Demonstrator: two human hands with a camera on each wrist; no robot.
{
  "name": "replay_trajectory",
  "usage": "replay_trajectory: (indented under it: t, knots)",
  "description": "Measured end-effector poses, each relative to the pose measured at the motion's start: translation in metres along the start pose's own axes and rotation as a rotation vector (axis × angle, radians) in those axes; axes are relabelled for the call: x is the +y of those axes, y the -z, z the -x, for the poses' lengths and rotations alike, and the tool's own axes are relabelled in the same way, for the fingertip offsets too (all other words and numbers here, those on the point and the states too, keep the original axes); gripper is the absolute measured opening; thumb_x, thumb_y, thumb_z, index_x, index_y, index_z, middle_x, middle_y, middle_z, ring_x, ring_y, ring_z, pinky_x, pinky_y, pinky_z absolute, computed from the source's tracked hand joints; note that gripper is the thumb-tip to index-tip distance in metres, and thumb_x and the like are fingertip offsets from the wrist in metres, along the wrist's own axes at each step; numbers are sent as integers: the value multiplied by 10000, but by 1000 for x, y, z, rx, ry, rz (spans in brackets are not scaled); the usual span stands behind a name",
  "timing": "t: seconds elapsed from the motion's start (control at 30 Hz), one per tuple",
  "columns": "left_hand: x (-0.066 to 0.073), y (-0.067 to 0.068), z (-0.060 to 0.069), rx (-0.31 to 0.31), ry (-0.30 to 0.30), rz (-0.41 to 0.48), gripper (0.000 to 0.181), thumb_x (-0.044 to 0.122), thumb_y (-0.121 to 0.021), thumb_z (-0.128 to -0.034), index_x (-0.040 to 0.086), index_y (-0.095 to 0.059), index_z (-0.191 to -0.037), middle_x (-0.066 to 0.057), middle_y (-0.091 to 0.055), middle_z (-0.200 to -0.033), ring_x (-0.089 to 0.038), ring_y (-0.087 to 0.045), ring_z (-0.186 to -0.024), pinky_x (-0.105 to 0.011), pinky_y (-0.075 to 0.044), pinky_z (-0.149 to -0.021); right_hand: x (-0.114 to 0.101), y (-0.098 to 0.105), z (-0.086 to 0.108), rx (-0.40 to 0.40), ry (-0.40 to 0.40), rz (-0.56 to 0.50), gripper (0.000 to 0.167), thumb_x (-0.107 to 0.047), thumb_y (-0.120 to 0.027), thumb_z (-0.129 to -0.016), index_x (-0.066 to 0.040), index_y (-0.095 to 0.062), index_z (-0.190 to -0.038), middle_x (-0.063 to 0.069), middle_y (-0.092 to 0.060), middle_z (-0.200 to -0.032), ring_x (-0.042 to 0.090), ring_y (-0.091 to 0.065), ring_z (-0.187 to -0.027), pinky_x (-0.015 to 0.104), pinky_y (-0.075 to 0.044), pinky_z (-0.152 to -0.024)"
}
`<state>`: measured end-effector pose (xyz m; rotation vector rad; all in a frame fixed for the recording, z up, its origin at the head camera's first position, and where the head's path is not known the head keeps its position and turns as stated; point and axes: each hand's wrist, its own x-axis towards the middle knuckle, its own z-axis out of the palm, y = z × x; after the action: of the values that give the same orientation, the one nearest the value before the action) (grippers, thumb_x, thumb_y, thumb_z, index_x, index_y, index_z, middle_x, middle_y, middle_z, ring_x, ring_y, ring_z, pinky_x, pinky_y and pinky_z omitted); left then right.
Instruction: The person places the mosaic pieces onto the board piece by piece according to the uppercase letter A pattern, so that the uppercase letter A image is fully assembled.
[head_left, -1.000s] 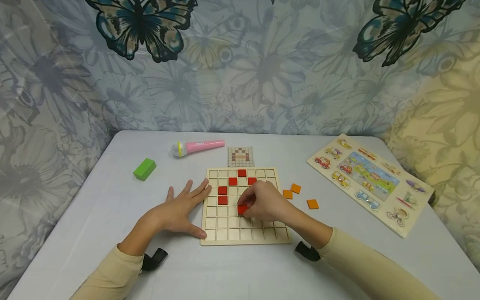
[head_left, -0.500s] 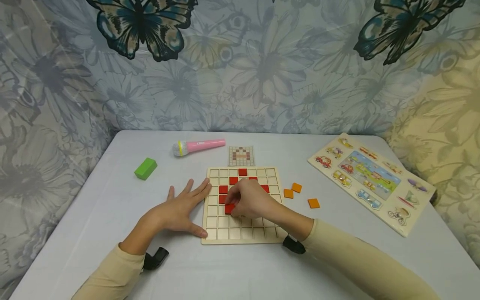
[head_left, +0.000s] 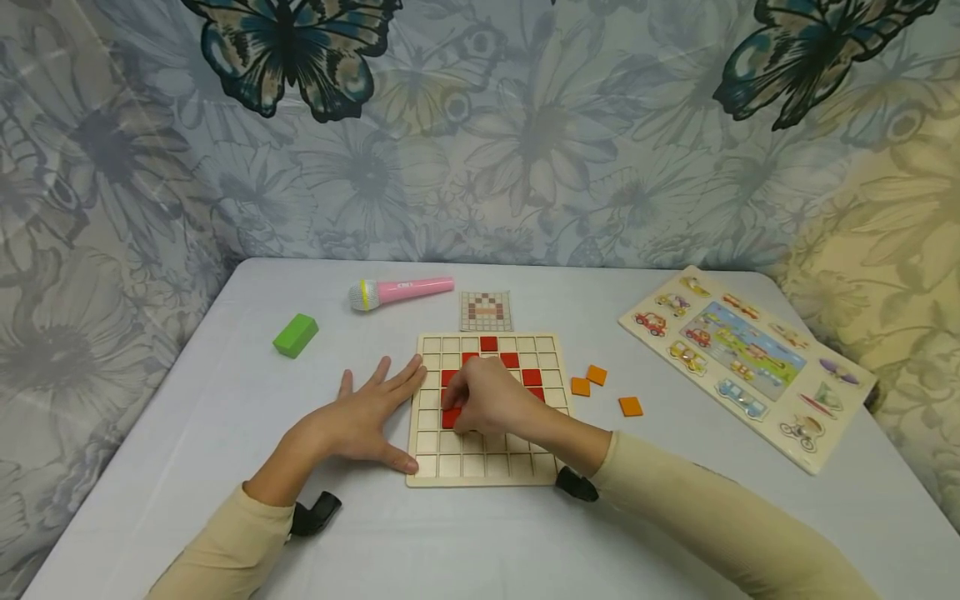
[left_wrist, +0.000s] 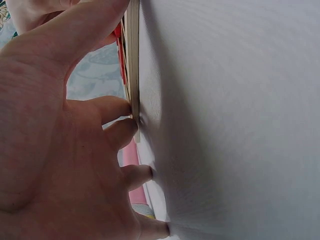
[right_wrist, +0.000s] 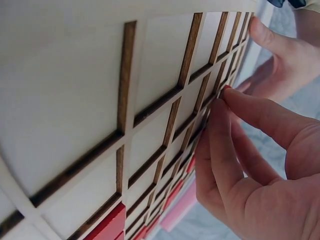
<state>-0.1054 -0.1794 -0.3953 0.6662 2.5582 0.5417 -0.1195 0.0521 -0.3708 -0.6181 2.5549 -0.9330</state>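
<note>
A wooden grid board lies on the table with several red tiles set in its squares. My right hand is over the board's left-middle squares and pinches a red tile between thumb and fingers. In the right wrist view only a sliver of that tile shows at the fingertips. My left hand is spread, its thumb and fingertips touching the left edge of the board. The left wrist view shows the fingers against the board's side. The right hand covers some squares.
Orange tiles lie right of the board. A small pattern card is behind it, beside a pink toy microphone. A green block stands at the left, and a picture puzzle board lies at the right.
My right hand has moved left across the board with the red tile, from the middle squares to near the left columns, uncovering red tiles on the right. The left hand stays at the edge.
</note>
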Motion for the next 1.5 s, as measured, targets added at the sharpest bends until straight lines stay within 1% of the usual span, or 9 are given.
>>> replay_trajectory:
  t: [0.2,0.6,0.93,1.13,1.27,1.33,1.5]
  knots:
    - [0,1,0,-3,-3,5,1325,613,-904,-693,201,-135,-1691,47,5,-1773,-430,57,-1617,-837,79,-1131,-1,0,-2,-1,-1,34,210,65,-854,-717,-71,-822,-872,-22,-707,-740,169,-603,-732,256,-525,-614]
    - [1,1,-2,-3,-4,-1,1322,609,-906,-693,203,-139,-1690,53,10,-1773,-425,55,-1618,-836,76,-1134,-3,0,-2,-14,-15,52,208,61,-868,-719,-75,-814,-866,-27,-679,-724,164,-591,-736,248,-519,-624]
    - [1,1,-2,-1,-5,7,1316,596,-910,-697,197,-145,-1690,47,1,-1773,-428,52,-1617,-832,79,-1137,0,0,-2,-5,-2,40,212,60,-867,-711,-76,-809,-863,25,-713,-780,171,-598,-771,256,-529,-662]
    - [1,0,-2,0,-1,1,1322,614,-904,-692,191,-148,-1690,38,-4,-1775,-438,42,-1616,-840,69,-1130,2,1,0,3,25,15,205,54,-867,-710,-82,-805,-851,-6,-716,-762,148,-610,-751,255,-539,-669]
    - [0,1,-1,1,-2,-6,1325,614,-904,-692,187,-144,-1690,34,-4,-1774,-441,42,-1615,-845,66,-1126,3,2,4,-1,25,-8,179,26,-872,-740,-94,-805,-855,-25,-725,-769,139,-624,-754,264,-550,-687]
    - [0,1,-1,3,-3,-9,1326,613,-906,-691,186,-145,-1690,32,-6,-1774,-441,40,-1615,-846,64,-1126,4,4,6,-3,15,-18,160,9,-865,-760,-104,-803,-855,-31,-720,-768,145,-629,-757,276,-554,-686]
    - [0,1,-1,6,-5,-11,1327,611,-909,-687,180,-153,-1689,27,-11,-1775,-446,35,-1614,-849,62,-1124,8,12,12,4,-41,-32,154,-11,-837,-789,-145,-806,-859,-49,-711,-789,151,-633,-779,293,-548,-702]
